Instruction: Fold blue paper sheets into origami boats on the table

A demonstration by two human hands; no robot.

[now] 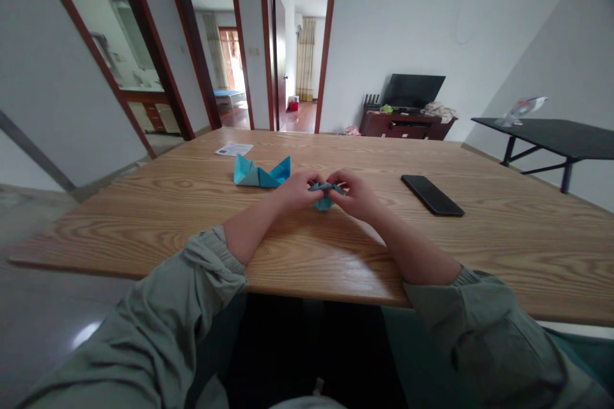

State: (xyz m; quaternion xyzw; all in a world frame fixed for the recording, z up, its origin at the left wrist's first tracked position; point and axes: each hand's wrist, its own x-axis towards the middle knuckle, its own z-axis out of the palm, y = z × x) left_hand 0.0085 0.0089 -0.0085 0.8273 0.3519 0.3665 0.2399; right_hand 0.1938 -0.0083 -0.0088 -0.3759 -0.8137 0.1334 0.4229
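Left hand (303, 189) and right hand (354, 194) come close together above the tabletop (316, 262), both with curled fingers and each pinching one side of a small folded paper (324, 203). Thumbs and fingertips press at its greyish upper edge, while its light-blue lower part hangs between the two hands, on the near side of the fingers. Whether its bottom touches the wood, I cannot tell; the inner folds are also too small to make out. Just beyond the left wrist, on that hand's outer side, stands a larger blue folded paper shape (259, 177) with two raised points. Well apart on the right hand's side lies a black phone-like slab (432, 195).
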